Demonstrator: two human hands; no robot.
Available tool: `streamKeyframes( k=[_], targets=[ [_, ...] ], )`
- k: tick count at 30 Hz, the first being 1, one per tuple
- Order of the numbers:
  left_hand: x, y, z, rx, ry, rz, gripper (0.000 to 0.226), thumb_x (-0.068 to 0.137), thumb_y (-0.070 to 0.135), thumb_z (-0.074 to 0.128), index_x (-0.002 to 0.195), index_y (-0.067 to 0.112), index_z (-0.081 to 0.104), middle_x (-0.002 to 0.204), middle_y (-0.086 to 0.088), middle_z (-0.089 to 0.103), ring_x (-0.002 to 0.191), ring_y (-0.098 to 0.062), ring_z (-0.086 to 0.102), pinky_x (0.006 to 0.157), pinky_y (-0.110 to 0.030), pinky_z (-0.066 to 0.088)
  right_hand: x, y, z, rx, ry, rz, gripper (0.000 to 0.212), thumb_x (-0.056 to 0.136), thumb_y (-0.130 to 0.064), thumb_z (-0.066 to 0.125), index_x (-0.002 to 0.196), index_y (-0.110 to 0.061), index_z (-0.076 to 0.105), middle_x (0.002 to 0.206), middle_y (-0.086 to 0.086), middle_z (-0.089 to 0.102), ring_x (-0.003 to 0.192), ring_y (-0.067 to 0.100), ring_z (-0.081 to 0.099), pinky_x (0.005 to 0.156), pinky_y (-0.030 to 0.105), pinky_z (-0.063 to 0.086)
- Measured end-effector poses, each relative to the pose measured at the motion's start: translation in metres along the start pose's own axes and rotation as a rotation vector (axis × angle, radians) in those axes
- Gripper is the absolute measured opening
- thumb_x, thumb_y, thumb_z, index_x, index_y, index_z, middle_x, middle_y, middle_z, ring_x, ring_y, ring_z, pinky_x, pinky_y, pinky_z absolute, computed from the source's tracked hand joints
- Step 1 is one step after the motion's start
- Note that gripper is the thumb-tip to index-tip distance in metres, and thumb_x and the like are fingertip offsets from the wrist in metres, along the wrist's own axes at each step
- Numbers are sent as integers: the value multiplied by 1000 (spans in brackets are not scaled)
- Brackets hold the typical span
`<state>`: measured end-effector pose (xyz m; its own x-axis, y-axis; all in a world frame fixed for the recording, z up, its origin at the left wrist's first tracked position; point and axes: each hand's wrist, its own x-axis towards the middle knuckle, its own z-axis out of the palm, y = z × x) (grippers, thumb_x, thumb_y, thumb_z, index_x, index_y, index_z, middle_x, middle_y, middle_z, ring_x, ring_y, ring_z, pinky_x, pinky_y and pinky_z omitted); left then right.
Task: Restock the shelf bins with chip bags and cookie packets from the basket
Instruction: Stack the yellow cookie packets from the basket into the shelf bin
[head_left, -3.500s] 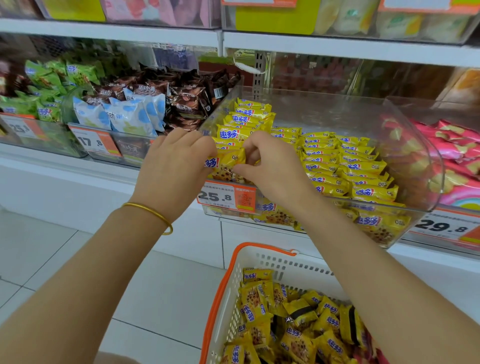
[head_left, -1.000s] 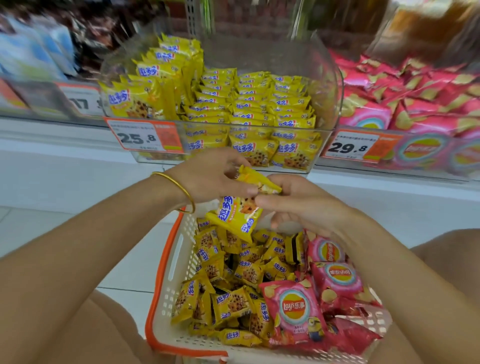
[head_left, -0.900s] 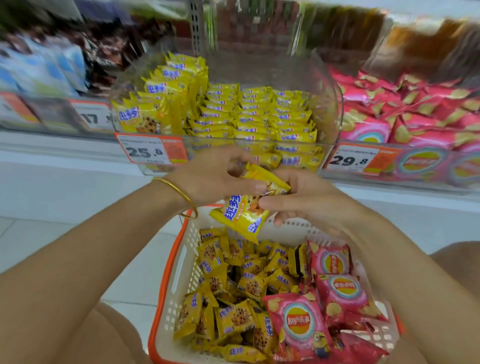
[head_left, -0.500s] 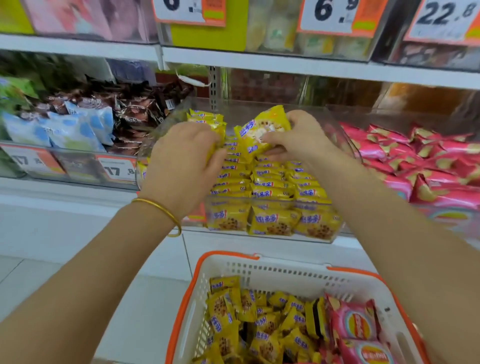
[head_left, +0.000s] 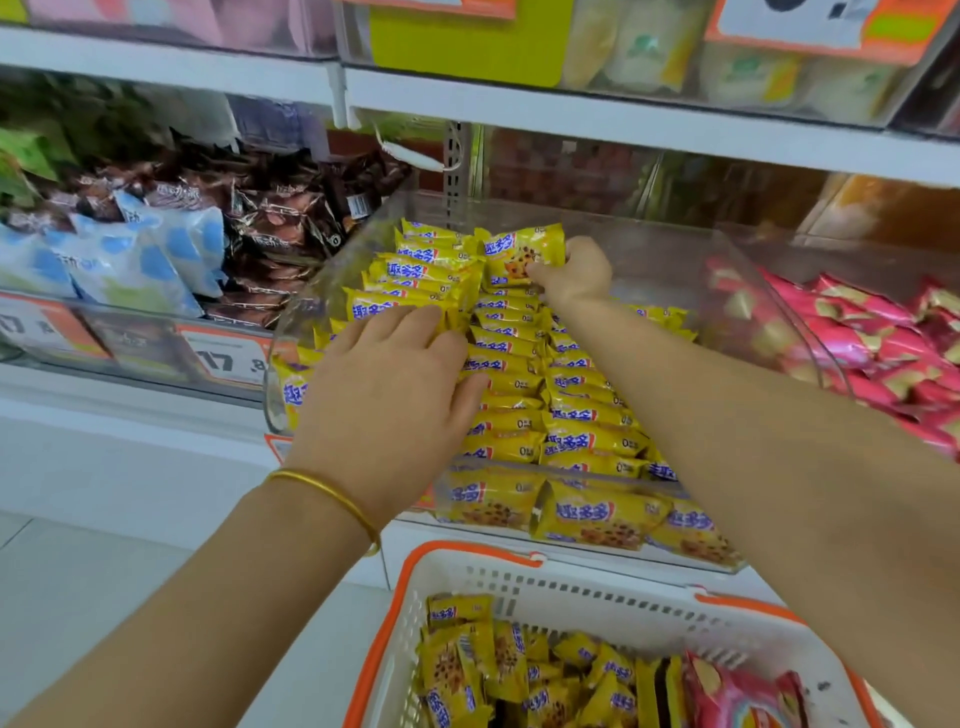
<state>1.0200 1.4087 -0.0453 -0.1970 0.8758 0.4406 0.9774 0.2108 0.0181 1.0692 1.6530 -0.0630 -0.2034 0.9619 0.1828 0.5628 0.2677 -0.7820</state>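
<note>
A clear shelf bin (head_left: 763, 291) holds rows of yellow cookie packets (head_left: 587, 415). My right hand (head_left: 574, 273) reaches to the bin's back and pinches one yellow cookie packet (head_left: 522, 252), held upright behind the middle row. My left hand (head_left: 387, 387) lies with straight fingers on the left row of packets, pressing them. Below, a white basket with an orange rim (head_left: 467, 556) holds more yellow cookie packets (head_left: 467, 670) and pink chip bags (head_left: 737, 696) at its right side.
Left of the clear bin stands a bin of blue and brown snack packets (head_left: 171, 249). To the right a bin holds pink chip bags (head_left: 872, 332). An upper shelf (head_left: 571, 114) hangs over the bins. White floor tiles (head_left: 104, 571) lie at the lower left.
My right hand has carried the packet deeper toward the bin's back. My left hand has flattened onto the left row of packets. The view came nearer to the bin.
</note>
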Motion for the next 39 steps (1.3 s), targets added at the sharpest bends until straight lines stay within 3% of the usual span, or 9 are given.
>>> streamKeyframes(
  k=[6,17,21,23,25,27,30,34,39],
  targets=[
    [2,0,4,35,24,22,46,83,40,34,86,12,70,97,-9,69,90,-32,65,74,-42,52,-1,-2,-1,-459,-52,-26,51,95,-47,49,123,-5,52,131,16,49,122,31,44,99,36,35],
    [0,1,3,43,65,43,44,84,37,32,84,11,68,93,-10,67,86,-33,63,70,-42,52,-11,-9,-19,-237,-17,27,66,82,-28,73,130,-2,35,137,17,40,125,35,44,101,40,38],
    [0,2,2,35,78,39,43,83,36,33,83,11,68,92,-10,67,84,-33,63,70,-41,52,-23,-12,-22,-121,104,-137,35,88,-14,64,115,-3,45,124,16,50,108,31,54,88,36,43],
    [1,3,2,32,82,33,43,83,36,33,82,11,68,91,-10,67,84,-33,63,70,-41,52,-28,-18,-15,-110,13,-224,6,89,-7,57,90,-9,51,101,15,60,91,27,58,80,34,47],
    [1,3,3,30,76,30,44,83,36,33,82,11,69,90,-10,67,84,-33,63,71,-41,52,-35,-26,-2,-178,-178,-237,26,87,-4,55,65,-12,42,71,14,53,78,32,58,71,36,50],
    [1,3,3,26,67,30,44,83,37,32,83,11,69,91,-10,67,84,-33,63,71,-41,51,-39,-35,11,-217,-312,-208,38,85,-4,55,55,-12,34,64,13,43,81,41,61,64,37,46],
    [0,3,3,29,62,29,45,83,37,32,84,11,68,91,-10,67,85,-33,62,71,-41,51,-39,-44,20,-229,-317,-184,36,84,4,49,57,-10,32,68,12,40,83,39,58,60,31,47],
    [0,2,3,31,55,32,45,83,37,32,84,11,68,91,-10,66,85,-33,62,70,-41,50,-46,-55,19,-279,-355,-208,25,86,10,40,65,-5,38,69,7,33,76,25,34,51,27,27],
    [-1,2,2,27,47,34,44,84,37,32,83,12,68,92,-10,66,86,-32,62,71,-41,51,-40,-45,17,-141,-416,-152,18,83,9,43,74,-4,49,71,10,41,77,24,43,65,32,38]
  ],
)
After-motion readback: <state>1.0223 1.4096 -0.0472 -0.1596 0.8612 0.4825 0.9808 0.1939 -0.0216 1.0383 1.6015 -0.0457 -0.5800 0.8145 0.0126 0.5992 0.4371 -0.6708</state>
